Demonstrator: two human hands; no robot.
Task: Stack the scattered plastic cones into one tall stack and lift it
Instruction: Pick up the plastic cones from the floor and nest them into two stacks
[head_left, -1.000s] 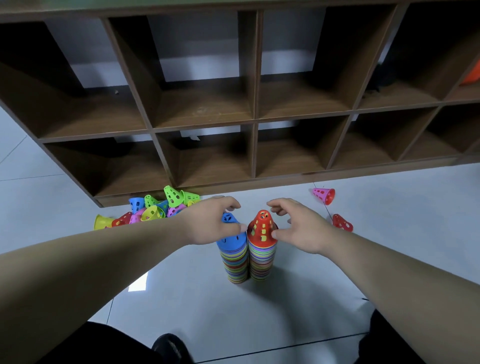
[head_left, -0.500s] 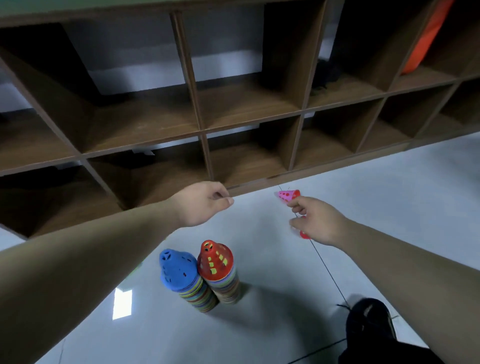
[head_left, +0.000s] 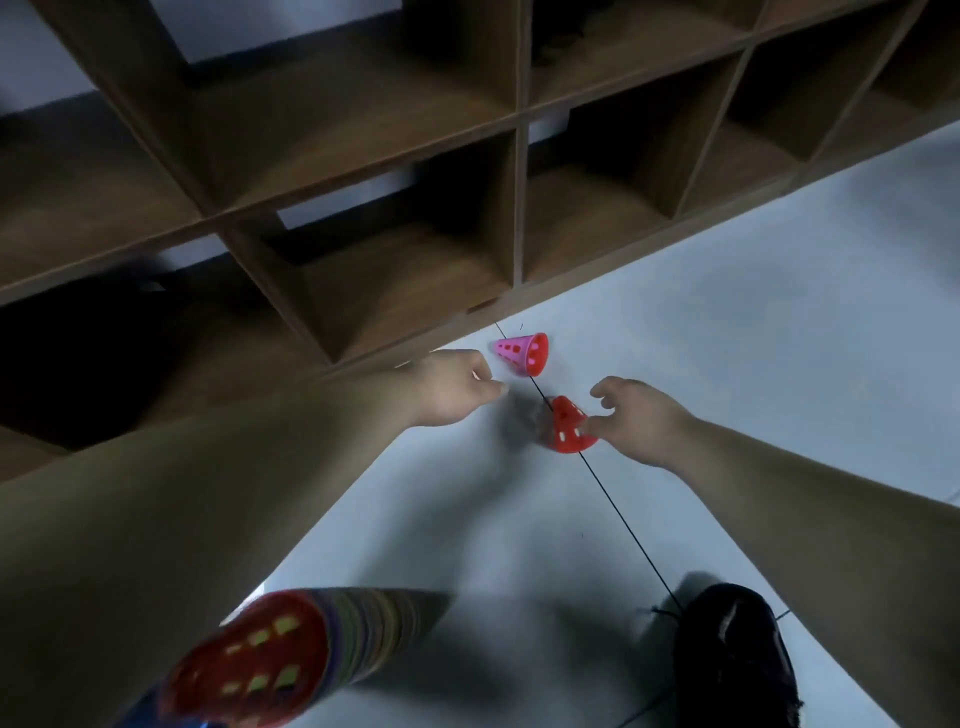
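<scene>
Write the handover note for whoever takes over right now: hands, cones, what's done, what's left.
Left hand: fingers curled, holding nothing, beside the pink cone, which lies on its side by the shelf.
Right hand: open, a fingertip at the red cone on the floor.
Red-topped stack stands lower left, near the feet.
Done: many cones stacked.
Left: add these two loose cones, then lift the stack.

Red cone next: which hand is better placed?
Right. The right hand is at the red cone, fingers spread; the left hand is curled, apart from it, nearer the pink cone.
</scene>
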